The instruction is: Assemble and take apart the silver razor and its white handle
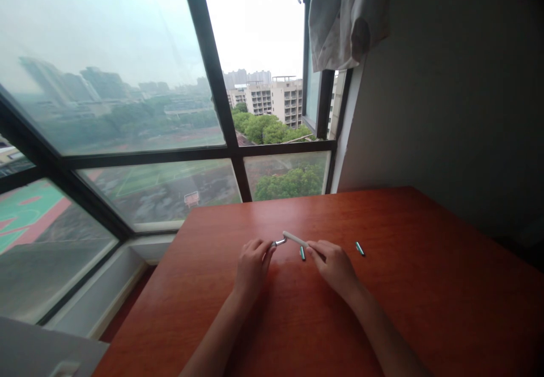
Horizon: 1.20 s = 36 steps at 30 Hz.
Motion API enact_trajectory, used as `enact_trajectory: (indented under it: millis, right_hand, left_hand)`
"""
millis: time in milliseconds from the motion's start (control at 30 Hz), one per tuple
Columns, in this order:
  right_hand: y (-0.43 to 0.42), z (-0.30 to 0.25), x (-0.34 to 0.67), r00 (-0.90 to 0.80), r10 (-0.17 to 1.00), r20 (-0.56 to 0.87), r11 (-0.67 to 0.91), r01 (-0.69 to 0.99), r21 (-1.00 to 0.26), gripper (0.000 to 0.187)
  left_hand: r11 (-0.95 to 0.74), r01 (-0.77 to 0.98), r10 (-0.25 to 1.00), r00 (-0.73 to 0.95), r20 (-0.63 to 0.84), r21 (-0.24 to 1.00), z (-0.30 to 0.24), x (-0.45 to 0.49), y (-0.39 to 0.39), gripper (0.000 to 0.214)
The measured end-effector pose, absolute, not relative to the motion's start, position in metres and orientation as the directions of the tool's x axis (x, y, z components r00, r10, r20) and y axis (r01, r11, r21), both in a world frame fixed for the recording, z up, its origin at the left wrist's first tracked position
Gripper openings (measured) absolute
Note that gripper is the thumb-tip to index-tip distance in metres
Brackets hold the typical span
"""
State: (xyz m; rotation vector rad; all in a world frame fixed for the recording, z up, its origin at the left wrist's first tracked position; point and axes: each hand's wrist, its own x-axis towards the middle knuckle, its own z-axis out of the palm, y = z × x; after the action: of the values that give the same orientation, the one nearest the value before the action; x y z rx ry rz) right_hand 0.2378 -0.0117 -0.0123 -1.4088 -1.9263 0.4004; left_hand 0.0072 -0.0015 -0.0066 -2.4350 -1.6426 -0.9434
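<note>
My left hand (251, 263) pinches a small silver metal piece (279, 242) just above the reddish-brown table (425, 286). My right hand (334, 263) grips the lower end of a slim white stick-shaped object (294, 238), which slants up and left until its tip meets the silver piece. A small green cylinder (302, 253) lies on the table between my hands, close to my right fingers. A second green cylinder (360, 248) lies a little to the right of my right hand.
The table stands against a large window with dark frames (221, 99) at the back and a grey wall (459, 93) on the right. A white garment (346, 14) hangs by the open window pane.
</note>
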Motion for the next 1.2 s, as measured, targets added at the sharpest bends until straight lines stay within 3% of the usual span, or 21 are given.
enact_trajectory:
  millis: [400,600,767,967,1200]
  right_hand:
    - [-0.011,-0.01,0.236,-0.116,0.926,0.359,0.346,0.639,-0.687,0.032]
    - [-0.013,-0.002,0.235,-0.138,0.961,0.239,0.275,0.424,-0.863,0.047]
    - [-0.013,-0.007,0.229,-0.22,0.975,0.024,0.036,0.049,-0.998,0.048]
    - [-0.016,-0.005,0.224,-0.29,0.956,-0.045,-0.079,-0.107,-0.991,0.051]
    - [-0.017,-0.004,0.222,-0.298,0.954,-0.039,-0.102,-0.2,-0.974,0.048]
  left_hand:
    - [-0.484,0.797,0.82,0.27,0.505,0.36,-0.002,0.008,-0.003,0.022]
    - [-0.466,0.605,0.87,0.182,0.458,0.645,0.002,0.01,-0.004,0.028]
    - [-0.385,0.412,0.92,0.098,0.38,0.826,0.002,0.011,-0.003,0.033]
    - [-0.294,0.335,0.945,-0.039,0.325,0.895,0.003,0.007,-0.001,0.037]
    - [-0.322,0.308,0.945,0.044,0.324,0.895,0.002,0.013,-0.003,0.036]
